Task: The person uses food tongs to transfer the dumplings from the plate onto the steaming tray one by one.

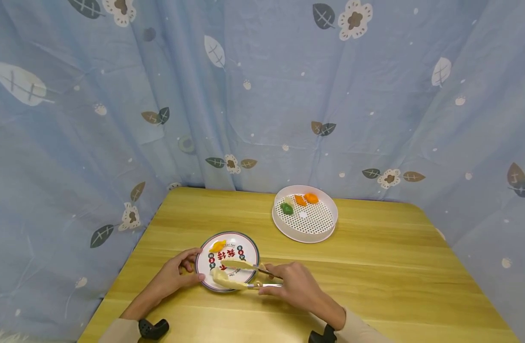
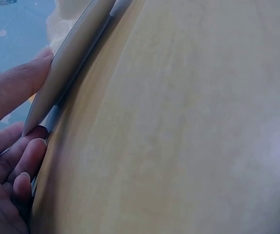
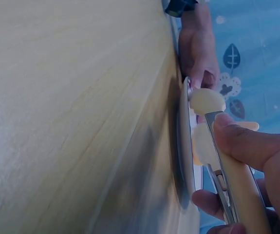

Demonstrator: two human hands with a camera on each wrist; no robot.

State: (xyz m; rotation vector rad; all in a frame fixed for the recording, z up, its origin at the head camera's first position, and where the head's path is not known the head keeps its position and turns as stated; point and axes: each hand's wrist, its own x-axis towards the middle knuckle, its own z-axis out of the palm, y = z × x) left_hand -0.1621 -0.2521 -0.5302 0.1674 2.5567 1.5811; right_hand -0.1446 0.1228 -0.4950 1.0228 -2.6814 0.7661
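Note:
A white plate [image 1: 205, 267] with red characters and a dark-ringed rim sits on the table. My left hand [image 1: 170, 276] grips its left edge; the left wrist view shows the thumb [image 2: 20, 85] on the rim and fingers curled at the underside. A small yellow piece [image 1: 218, 246] lies on the plate near that hand. In my right hand [image 1: 297, 287] are metal tongs [image 1: 253, 286] with cream-coloured ends, their two arms spread apart over the plate. At the nearer arm's end is a pale lump [image 1: 219, 275]; I cannot tell whether it is food or the tong tip.
Farther back on the wooden table [image 1: 386, 267] stands a round white perforated tray [image 1: 304, 237] with a raised wall. It contains a green piece [image 1: 287, 208], a pale one and two orange pieces [image 1: 311, 198]. A blue patterned curtain [image 1: 266, 95] hangs behind the table.

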